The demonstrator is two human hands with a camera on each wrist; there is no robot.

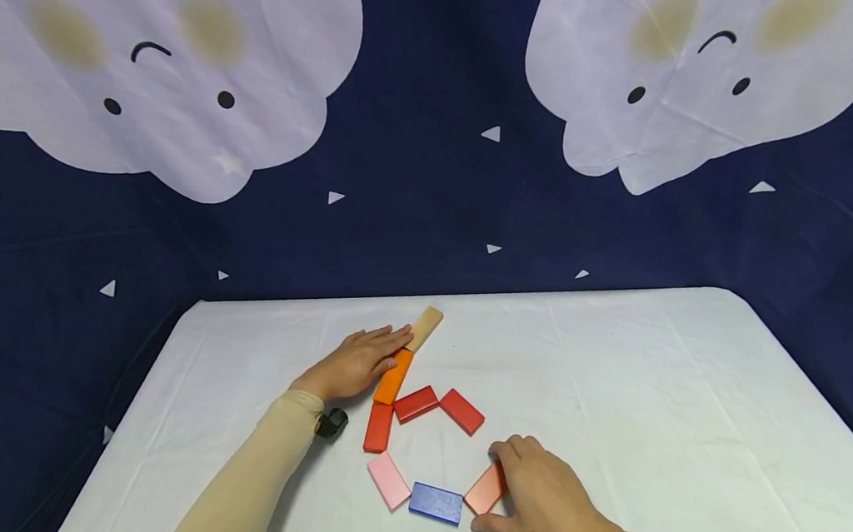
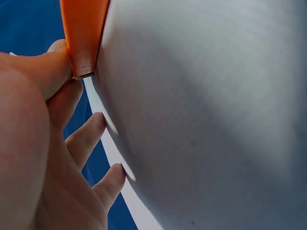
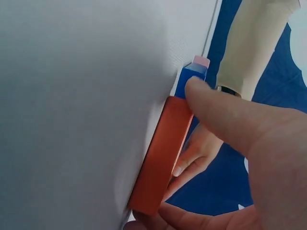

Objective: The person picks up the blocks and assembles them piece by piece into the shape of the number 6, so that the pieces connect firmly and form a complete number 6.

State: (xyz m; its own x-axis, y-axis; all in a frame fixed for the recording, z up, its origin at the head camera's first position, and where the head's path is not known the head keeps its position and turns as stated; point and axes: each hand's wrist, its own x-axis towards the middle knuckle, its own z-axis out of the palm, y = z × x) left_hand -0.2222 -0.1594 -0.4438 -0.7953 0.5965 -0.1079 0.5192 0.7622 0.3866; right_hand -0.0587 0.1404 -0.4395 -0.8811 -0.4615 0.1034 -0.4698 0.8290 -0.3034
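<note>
My right hand (image 1: 554,501) holds a salmon-orange block (image 1: 486,489) at its ends, thumb at the near end and fingertips at the far one, as the right wrist view shows. That block's near corner meets a blue block (image 1: 436,503). My left hand (image 1: 358,365) lies beside an orange block (image 1: 393,378) with fairly straight fingers. Its thumb is at the orange block's side, and its fingertips reach the lower end of a natural wood block (image 1: 428,325). The left wrist view shows the orange block (image 2: 85,38) close against the thumb and forefinger.
A red block (image 1: 379,428) and a pink block (image 1: 389,481) continue the curved row down to the blue one. Two more red blocks, one slanting up (image 1: 416,404) and one slanting down (image 1: 463,411), form its top. A white cloth (image 1: 650,384) covers the table; a dark blue patterned curtain (image 1: 419,173) hangs behind.
</note>
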